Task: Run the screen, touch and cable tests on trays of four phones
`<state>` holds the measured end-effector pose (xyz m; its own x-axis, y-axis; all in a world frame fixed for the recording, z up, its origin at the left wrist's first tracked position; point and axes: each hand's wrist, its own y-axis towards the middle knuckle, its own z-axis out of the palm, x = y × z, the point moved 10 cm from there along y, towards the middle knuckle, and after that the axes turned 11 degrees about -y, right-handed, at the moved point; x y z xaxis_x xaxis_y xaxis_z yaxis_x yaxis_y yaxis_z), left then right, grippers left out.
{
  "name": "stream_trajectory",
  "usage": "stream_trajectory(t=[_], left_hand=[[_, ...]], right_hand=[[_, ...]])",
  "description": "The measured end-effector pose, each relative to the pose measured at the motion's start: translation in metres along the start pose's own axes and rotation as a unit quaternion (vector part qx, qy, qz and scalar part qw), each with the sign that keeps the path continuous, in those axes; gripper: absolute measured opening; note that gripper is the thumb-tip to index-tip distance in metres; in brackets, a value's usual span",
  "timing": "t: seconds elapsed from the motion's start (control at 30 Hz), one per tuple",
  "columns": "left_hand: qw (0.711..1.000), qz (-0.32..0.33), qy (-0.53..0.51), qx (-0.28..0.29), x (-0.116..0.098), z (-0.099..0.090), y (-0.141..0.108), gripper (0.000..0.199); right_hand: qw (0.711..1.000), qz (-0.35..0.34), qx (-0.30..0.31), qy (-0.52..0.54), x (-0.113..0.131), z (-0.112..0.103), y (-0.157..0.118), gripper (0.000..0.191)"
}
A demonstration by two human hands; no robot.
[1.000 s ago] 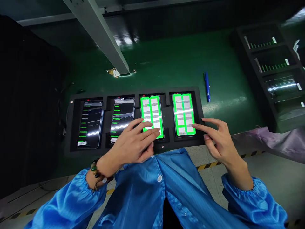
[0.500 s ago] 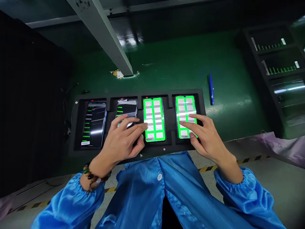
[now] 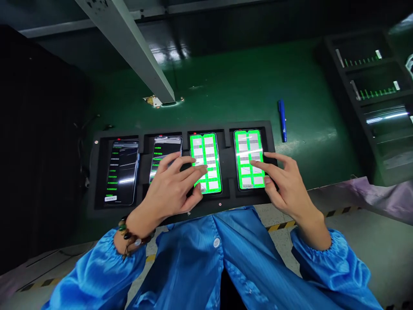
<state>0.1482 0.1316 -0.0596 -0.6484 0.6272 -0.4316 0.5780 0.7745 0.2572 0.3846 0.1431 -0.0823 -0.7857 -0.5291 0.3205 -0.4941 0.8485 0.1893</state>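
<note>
Several smartphones lie face up in the recesses of a black foam tray (image 3: 226, 189). With its index fingertip over the screen, my left hand (image 3: 176, 185) is at the third phone (image 3: 211, 148), which shows a green and white grid. The second phone (image 3: 166, 144), dark with green text, is partly hidden behind that hand. My right hand (image 3: 287, 185) points its index finger at the rightmost phone (image 3: 248, 146), lit with the same grid. Both hands have their fingers apart and hold nothing. At the far left, the first phone (image 3: 124, 168) shows a dark menu and bears a white label.
A blue pen (image 3: 282, 120) lies right of the tray on the green table (image 3: 219, 103). Behind the tray a grey post (image 3: 138, 56) rises from the tabletop. A dark rack (image 3: 371, 86) with more phones stands at the right. Pinkish fabric (image 3: 380, 196) shows beyond the table's right edge.
My left hand has moved right, farther over the third phone's screen. My right index fingertip has shifted right across the rightmost phone. The view has moved slightly.
</note>
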Motion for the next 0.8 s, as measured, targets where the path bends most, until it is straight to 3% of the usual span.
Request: stream_trajectory(t=[0.2, 0.43, 0.53, 0.8], left_hand=[[0.998, -0.049, 0.024, -0.014, 0.018, -0.015, -0.013, 0.042], [0.999, 0.031, 0.002, 0.02, -0.004, 0.008, 0.021, 0.038], [0.999, 0.045, -0.001, 0.02, -0.006, 0.009, 0.025, 0.037], [0.998, -0.049, 0.048, -0.003, 0.027, -0.018, -0.006, 0.045]], right_hand=[[0.999, -0.034, 0.018, 0.021, 0.014, 0.01, 0.024, 0.052], [0.999, 0.03, -0.01, -0.038, -0.02, -0.014, 0.002, 0.046], [0.998, 0.039, -0.011, -0.04, -0.022, -0.014, 0.003, 0.047], [0.999, -0.031, 0.023, 0.004, 0.009, 0.011, 0.042, 0.053]])
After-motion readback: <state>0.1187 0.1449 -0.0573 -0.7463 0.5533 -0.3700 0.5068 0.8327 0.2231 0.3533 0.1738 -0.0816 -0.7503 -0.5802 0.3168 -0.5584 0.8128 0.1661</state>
